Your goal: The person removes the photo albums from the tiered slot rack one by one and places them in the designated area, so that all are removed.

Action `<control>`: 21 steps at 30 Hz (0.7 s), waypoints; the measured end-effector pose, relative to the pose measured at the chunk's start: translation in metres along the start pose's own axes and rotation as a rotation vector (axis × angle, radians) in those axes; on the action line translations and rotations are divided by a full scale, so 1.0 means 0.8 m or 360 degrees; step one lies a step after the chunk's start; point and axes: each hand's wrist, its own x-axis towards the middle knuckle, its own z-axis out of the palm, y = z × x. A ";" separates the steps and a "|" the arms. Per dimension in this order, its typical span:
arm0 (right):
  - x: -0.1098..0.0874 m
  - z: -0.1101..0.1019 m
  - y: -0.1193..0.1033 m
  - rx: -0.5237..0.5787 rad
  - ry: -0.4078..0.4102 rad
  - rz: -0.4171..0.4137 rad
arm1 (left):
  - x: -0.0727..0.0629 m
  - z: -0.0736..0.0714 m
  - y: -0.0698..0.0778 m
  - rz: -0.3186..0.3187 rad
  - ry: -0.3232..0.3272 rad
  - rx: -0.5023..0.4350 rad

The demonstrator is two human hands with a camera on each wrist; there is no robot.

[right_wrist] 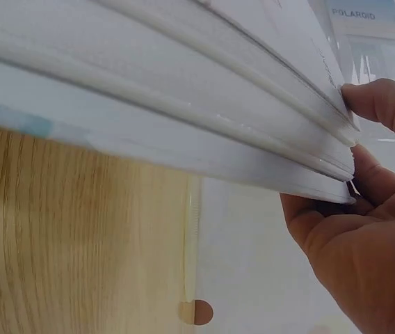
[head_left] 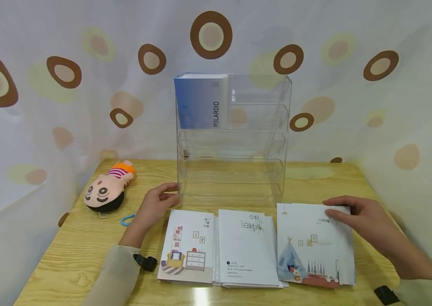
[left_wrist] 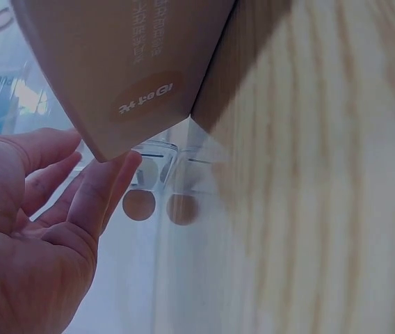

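My right hand (head_left: pixel 368 225) grips the upper right corner of a stack of white notebooks (head_left: pixel 307 250), whose top cover shows a blue tent drawing. In the right wrist view, the thumb lies over the stack's edge (right_wrist: pixel 274 153) and the fingers underneath. My left hand (head_left: pixel 156 208) is at the lower left side of a clear acrylic rack (head_left: pixel 231 187), its fingers loosely extended. The left wrist view shows its fingertips close by the corner of a brown notebook cover (left_wrist: pixel 135 76); whether they touch is unclear. That hand is near the left notebook (head_left: pixel 190 242).
More white notebooks (head_left: pixel 248 250) lie in the middle. A blue-and-white POLAROID book (head_left: pixel 202 100) stands in the rack's top tier, at left. On the left of the table (head_left: pixel 66 255) are a plush doll (head_left: pixel 110 187) and a blue ring (head_left: pixel 127 220). A patterned cloth (head_left: pixel 59 140) hangs behind.
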 end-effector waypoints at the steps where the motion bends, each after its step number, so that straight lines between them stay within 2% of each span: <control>1: 0.002 0.001 0.002 -0.0005 -0.0002 0.0000 | 0.000 0.000 0.000 0.0000 -0.0001 0.0000; 11: 0.027 0.013 0.030 -0.0037 -0.0099 0.0047 | 0.000 0.000 0.000 -0.0001 0.0002 0.0009; 21: 0.042 0.025 0.041 -0.0129 -0.0216 0.0042 | 0.001 -0.001 -0.002 0.0012 -0.0008 -0.0009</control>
